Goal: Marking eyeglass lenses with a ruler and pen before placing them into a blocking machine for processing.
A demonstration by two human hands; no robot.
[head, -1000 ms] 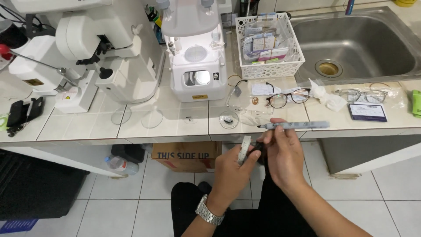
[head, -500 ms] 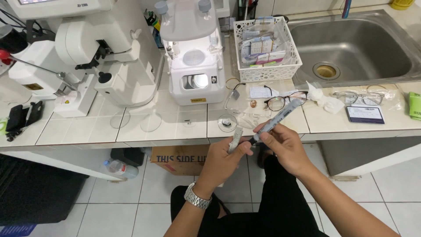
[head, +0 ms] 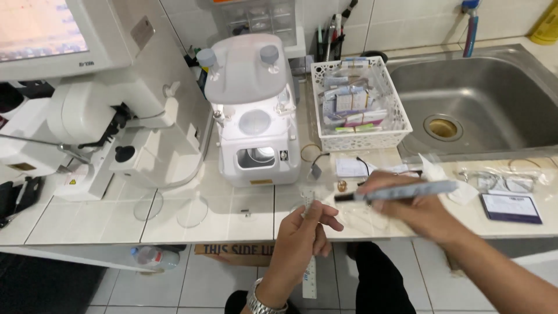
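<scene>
Nearest, the left hand point(head: 302, 232) pinches a clear ruler point(head: 309, 256) upright over the tabletop point(head: 232, 218) edge; steady it. Just right, the right hand point(head: 415, 206) pinches a blurred grey marker point(head: 401, 191), tip pointing left. Farther back stands a white machine point(head: 256, 110).

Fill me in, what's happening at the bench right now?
A person sits at a white tiled counter beside a steel sink. The left hand holds a clear ruler upright at the counter edge. The right hand, blurred, holds a grey marker pen level, its dark tip pointing toward the ruler. Ahead stand a white lens machine and a white basket of packets; two clear round lenses lie on the counter.
</scene>
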